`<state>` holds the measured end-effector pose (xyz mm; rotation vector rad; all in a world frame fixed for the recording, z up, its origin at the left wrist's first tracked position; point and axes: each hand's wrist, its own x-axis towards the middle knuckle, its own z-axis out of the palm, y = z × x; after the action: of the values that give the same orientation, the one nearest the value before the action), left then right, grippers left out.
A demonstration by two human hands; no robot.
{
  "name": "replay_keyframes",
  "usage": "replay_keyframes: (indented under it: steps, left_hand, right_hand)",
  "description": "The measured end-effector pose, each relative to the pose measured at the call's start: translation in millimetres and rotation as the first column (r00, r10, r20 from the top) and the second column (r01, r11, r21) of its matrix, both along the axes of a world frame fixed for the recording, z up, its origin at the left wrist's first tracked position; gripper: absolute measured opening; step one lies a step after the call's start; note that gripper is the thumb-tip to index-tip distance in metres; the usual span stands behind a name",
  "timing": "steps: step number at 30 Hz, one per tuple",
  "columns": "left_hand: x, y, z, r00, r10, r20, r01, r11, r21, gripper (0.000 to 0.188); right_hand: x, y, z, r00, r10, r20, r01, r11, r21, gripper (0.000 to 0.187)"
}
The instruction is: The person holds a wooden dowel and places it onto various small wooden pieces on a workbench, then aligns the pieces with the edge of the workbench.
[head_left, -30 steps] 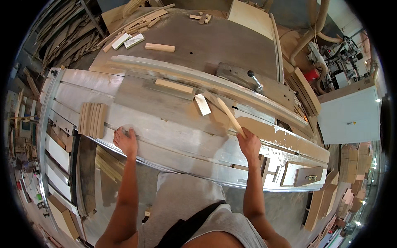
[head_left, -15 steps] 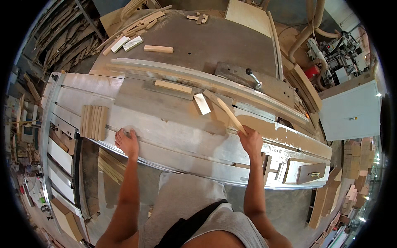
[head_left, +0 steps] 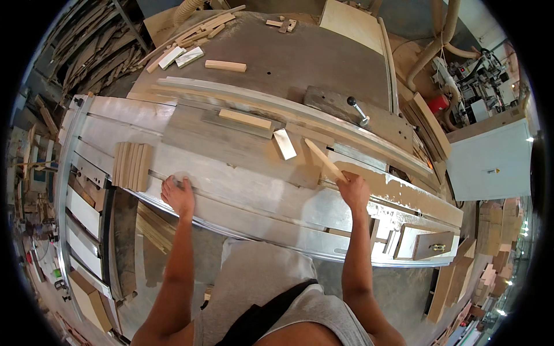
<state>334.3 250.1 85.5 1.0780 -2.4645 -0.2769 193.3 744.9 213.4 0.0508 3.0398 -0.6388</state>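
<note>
My right hand is closed around one end of a narrow pale wooden stick. The stick slants away to the far left, its tapered tip near a small white-faced wooden block. My left hand rests on the metal table near its front edge, fingers apart and nothing in them. Just left of that hand, several wooden strips lie side by side. A pale wooden piece lies farther back, left of the white-faced block.
A long fence rail crosses behind the work area, with a black-knobbed lever beyond it. Loose offcuts lie on the dark far surface. At the right end sits a small board with a metal fitting.
My right hand has moved slightly away from me and to the right with the stick. My left hand stays at about the same place on the table. The whole view has shifted slightly.
</note>
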Motion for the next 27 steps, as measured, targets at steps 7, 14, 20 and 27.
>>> replay_keyframes:
  steps: [7,14,20,27]
  left_hand:
    - [1.1,2.3,4.6,1.000,-0.012,0.004,0.012,1.000,0.012,0.055]
    - [-0.1,2.9,8.0,0.999,-0.005,0.037,0.003,0.999,0.040,0.053]
    - [-1.3,2.9,6.0,0.999,-0.015,0.028,0.014,0.999,0.042,0.053]
    - [0.1,1.4,4.6,1.000,-0.008,0.001,0.008,0.998,0.062,0.055]
  right_hand:
    - [-1.3,12.5,8.9,0.997,0.073,-0.002,-0.073,0.992,-0.105,0.033]
    - [-31.5,30.7,65.0,0.980,0.201,0.001,-0.199,0.970,-0.137,0.036]
    - [-57.7,23.4,98.5,0.957,0.285,-0.048,-0.286,0.957,-0.036,0.029]
    - [-76.2,11.6,108.7,0.948,0.318,0.023,-0.317,0.948,-0.036,0.029]
